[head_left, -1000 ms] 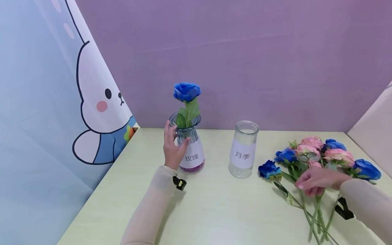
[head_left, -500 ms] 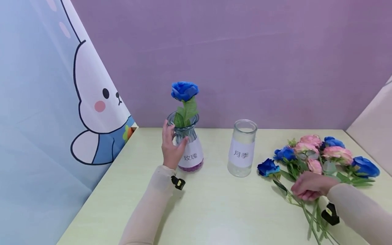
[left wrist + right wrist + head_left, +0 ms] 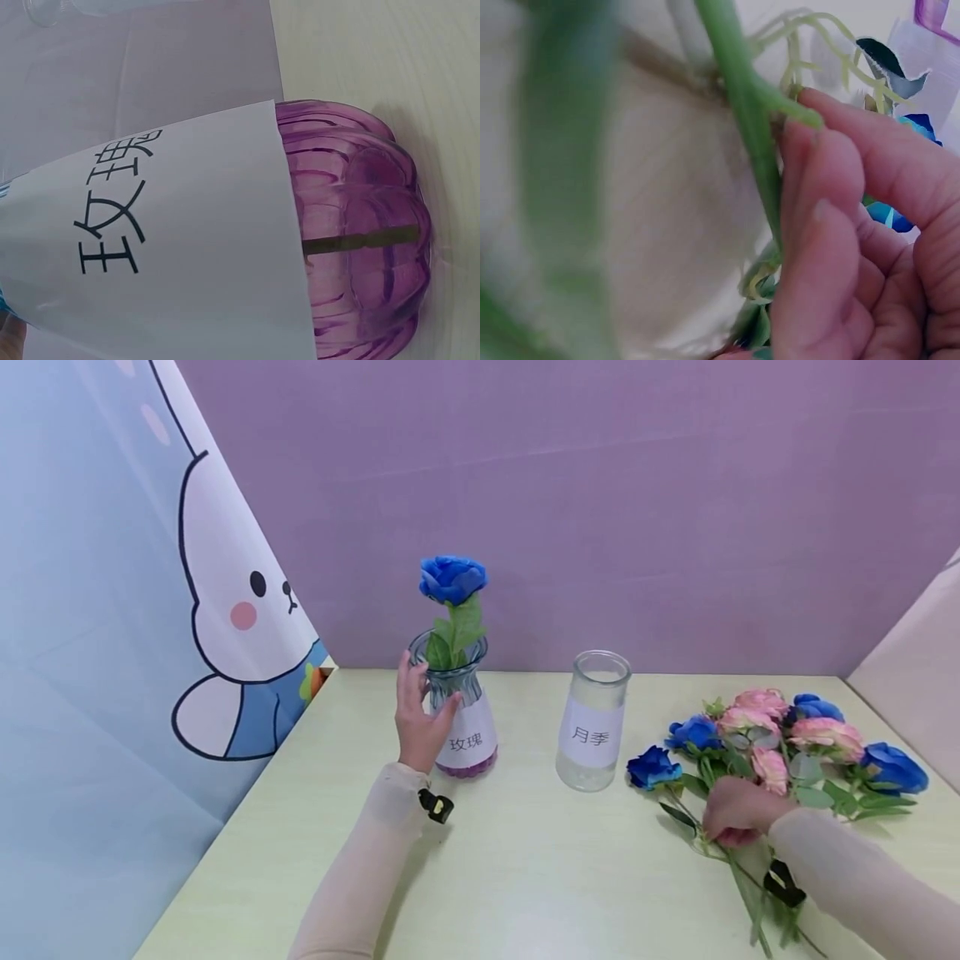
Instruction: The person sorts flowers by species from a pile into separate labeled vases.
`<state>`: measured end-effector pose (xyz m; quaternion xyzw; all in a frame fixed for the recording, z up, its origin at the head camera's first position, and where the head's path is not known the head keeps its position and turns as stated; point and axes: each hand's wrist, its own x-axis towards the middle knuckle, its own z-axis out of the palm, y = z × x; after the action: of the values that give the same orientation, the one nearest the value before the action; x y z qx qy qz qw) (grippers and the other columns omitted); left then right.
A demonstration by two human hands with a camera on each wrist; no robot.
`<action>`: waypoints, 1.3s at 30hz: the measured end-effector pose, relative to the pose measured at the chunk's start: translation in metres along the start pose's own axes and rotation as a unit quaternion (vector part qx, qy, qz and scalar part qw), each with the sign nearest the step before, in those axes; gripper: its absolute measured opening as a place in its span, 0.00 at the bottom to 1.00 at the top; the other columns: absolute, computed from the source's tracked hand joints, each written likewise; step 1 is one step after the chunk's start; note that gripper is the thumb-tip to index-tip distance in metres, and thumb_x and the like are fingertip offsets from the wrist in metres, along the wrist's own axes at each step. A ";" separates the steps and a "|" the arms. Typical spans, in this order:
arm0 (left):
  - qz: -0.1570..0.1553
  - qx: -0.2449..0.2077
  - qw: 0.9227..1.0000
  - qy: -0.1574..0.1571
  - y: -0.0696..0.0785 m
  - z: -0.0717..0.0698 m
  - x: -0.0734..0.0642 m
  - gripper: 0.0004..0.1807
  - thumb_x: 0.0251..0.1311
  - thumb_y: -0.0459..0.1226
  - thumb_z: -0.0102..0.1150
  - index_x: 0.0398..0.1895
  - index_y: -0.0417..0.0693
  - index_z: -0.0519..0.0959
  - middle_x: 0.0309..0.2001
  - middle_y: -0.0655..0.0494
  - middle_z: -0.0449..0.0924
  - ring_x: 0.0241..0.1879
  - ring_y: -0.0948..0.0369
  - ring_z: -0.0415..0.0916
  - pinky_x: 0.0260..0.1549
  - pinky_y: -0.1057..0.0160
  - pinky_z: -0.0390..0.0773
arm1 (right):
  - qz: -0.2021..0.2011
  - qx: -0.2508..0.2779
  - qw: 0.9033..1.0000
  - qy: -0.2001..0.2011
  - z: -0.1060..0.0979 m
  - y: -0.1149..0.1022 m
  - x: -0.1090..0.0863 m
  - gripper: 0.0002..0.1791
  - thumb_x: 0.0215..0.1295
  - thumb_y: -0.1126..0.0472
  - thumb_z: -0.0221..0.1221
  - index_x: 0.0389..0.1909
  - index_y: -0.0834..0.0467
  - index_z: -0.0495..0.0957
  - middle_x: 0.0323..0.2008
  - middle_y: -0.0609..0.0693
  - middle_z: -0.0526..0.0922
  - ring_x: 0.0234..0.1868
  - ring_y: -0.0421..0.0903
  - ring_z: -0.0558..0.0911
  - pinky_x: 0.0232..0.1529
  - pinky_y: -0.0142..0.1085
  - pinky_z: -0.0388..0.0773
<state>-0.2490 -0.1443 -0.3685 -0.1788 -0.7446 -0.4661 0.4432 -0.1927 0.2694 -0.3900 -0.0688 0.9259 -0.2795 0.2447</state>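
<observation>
In the head view my left hand [image 3: 423,718] holds the neck of a blue-and-purple glass vase [image 3: 474,727], thumb in front and fingers at its left side. One blue rose [image 3: 453,579] stands upright in this vase, its stem end visible through the purple base [image 3: 367,217] in the left wrist view. Over the flower pile at the right, my right hand [image 3: 738,812] has its fingers curled. The right wrist view shows its thumb and fingers [image 3: 840,157] pinching a thin stem beside a thicker green stem [image 3: 742,97]. That stem seems to belong to the leftmost blue rose [image 3: 654,768].
A clear glass jar [image 3: 592,727] with a white label stands between the vase and the flowers. Several pink flowers [image 3: 825,739] and blue roses [image 3: 892,768] lie with crossed stems on the pale table [image 3: 570,877]. A purple backdrop [image 3: 600,510] rises behind.
My right hand has moved left and slightly down across the stems. The leftmost blue roses have shifted slightly left. The left hand keeps its hold on the vase.
</observation>
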 end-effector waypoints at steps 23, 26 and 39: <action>0.002 -0.003 1.000 -0.006 -0.001 0.000 0.000 0.30 0.52 0.26 0.67 0.57 0.35 0.64 0.71 0.33 0.50 0.58 0.40 0.70 0.57 0.50 0.73 | -0.071 0.285 0.955 -0.036 -0.020 0.008 0.017 0.10 0.62 0.74 0.50 0.23 0.59 0.69 0.26 0.49 0.80 0.26 0.40 0.82 0.32 0.33 0.84; 0.002 -0.005 1.000 -0.005 -0.002 0.000 0.000 0.30 0.52 0.26 0.67 0.57 0.35 0.64 0.71 0.33 0.50 0.57 0.39 0.71 0.56 0.49 0.73 | -0.099 0.363 0.926 -0.039 -0.026 0.013 0.018 0.12 0.64 0.76 0.47 0.27 0.60 0.74 0.31 0.50 0.83 0.29 0.42 0.84 0.36 0.33 0.84; -0.010 -0.006 1.000 -0.004 -0.003 0.002 0.001 0.29 0.53 0.27 0.66 0.57 0.37 0.64 0.70 0.32 0.50 0.56 0.39 0.71 0.57 0.49 0.73 | -0.180 0.562 0.805 0.053 -0.012 0.015 0.015 0.23 0.67 0.79 0.42 0.33 0.56 0.83 0.33 0.49 0.85 0.35 0.42 0.85 0.40 0.32 0.83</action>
<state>-0.2521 -0.1445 -0.3693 -0.1760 -0.7453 -0.4746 0.4340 -0.2115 0.2833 -0.3961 -0.0701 0.5893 -0.7932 0.1363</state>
